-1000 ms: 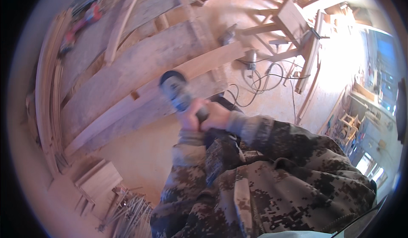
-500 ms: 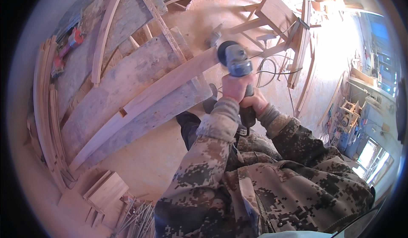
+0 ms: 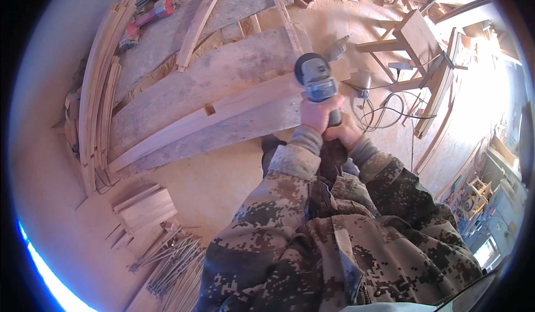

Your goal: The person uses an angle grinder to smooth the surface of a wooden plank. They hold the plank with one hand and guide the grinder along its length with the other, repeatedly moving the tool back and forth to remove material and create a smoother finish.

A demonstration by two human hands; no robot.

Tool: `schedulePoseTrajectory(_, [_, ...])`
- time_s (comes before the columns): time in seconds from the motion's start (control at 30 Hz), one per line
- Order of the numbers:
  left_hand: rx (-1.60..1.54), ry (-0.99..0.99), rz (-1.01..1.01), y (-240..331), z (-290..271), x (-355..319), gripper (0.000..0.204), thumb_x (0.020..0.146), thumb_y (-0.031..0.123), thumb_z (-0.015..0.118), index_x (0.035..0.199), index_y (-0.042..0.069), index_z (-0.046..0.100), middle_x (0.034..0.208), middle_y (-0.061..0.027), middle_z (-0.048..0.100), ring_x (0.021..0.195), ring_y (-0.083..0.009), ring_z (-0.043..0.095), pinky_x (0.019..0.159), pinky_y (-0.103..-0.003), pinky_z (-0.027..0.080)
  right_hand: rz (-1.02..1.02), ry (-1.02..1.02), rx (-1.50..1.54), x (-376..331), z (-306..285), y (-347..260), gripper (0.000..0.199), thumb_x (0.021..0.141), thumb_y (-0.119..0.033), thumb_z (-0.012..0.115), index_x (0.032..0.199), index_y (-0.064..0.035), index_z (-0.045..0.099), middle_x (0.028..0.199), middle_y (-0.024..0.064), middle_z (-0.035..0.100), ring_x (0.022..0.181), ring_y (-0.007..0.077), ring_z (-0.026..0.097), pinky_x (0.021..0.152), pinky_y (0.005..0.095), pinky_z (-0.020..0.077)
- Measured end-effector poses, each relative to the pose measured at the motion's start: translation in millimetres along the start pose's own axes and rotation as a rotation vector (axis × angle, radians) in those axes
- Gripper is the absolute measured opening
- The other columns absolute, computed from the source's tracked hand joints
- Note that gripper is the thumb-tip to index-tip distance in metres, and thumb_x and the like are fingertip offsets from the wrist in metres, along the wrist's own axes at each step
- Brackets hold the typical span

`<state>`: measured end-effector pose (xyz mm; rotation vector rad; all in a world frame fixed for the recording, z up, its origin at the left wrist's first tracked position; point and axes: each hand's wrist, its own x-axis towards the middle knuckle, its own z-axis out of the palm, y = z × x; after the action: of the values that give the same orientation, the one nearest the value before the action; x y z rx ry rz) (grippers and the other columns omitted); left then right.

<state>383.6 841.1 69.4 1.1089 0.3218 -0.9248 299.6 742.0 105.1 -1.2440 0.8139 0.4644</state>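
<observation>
I hold an angle grinder (image 3: 320, 86) with a dark round disc, both hands on its body. My left hand (image 3: 319, 114) is wrapped round it just behind the metal head. My right hand (image 3: 346, 129) grips further back along the dark handle. The disc lies over the right part of a long, pale, slightly curved wooden beam (image 3: 173, 129); whether it touches the wood I cannot tell. A small notch (image 3: 209, 109) is cut in the beam's upper edge. Grey, stained boards (image 3: 239, 128) lie under the beam.
A red power tool (image 3: 153, 16) lies at the upper left, beside stacked curved strips (image 3: 100, 78). A wooden stool (image 3: 418, 39) and looped cable (image 3: 384, 108) are on the right. Wooden blocks (image 3: 146, 207) and a pile of metal rods (image 3: 181, 262) sit at lower left.
The view has turned left, so the bench and beam appear further right. Along the beam, the grinder has moved left from near its right end. Both hands keep their hold.
</observation>
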Motion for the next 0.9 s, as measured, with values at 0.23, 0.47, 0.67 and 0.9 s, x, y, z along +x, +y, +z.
schedulePoseTrajectory(0.23, [-0.154,0.089,-0.021,39.9,-113.3,-42.5,0.018,0.084,0.012,0.079,0.093,-0.001,0.072,0.082,-0.0124,0.073,0.073,-0.0223,0.071,0.069,-0.035,0.058,0.029,-0.102,-0.171,20.5,116.6,-0.7,0.065,0.062,-0.009,0.083,0.120,0.0023,0.056,0.090,0.0114,0.071,0.078,0.0206,0.071,0.072,0.0349,0.0591])
schedulePoseTrajectory(0.47, [-0.112,0.222,0.068,54.8,-259.8,-67.4,0.018,0.086,0.012,0.075,0.093,-0.003,0.069,0.083,-0.0134,0.072,0.073,-0.0242,0.071,0.072,-0.037,0.059,-0.003,-0.194,-0.249,54.2,252.4,26.0,0.074,0.060,-0.014,0.084,0.127,0.0006,0.057,0.098,0.0107,0.072,0.090,0.0221,0.070,0.086,0.0360,0.0570])
schedulePoseTrajectory(0.67, [-0.322,0.309,0.103,70.4,-351.8,-108.0,0.015,0.084,0.010,0.078,0.092,-0.002,0.073,0.085,-0.0097,0.074,0.075,-0.0207,0.071,0.072,-0.036,0.058,-0.028,-0.287,-0.373,73.4,345.6,46.8,0.064,0.060,-0.015,0.084,0.119,0.0022,0.064,0.094,0.0132,0.074,0.087,0.0234,0.071,0.083,0.0358,0.0578])
schedulePoseTrajectory(0.9, [-0.053,0.194,0.113,52.0,-300.3,-96.0,0.019,0.081,0.015,0.082,0.090,0.001,0.073,0.083,-0.0087,0.074,0.072,-0.0200,0.071,0.069,-0.035,0.058,0.031,-0.157,-0.307,47.8,294.3,62.8,0.043,0.063,-0.010,0.080,0.103,0.0016,0.069,0.089,0.0088,0.074,0.079,0.0196,0.070,0.076,0.0348,0.0577])
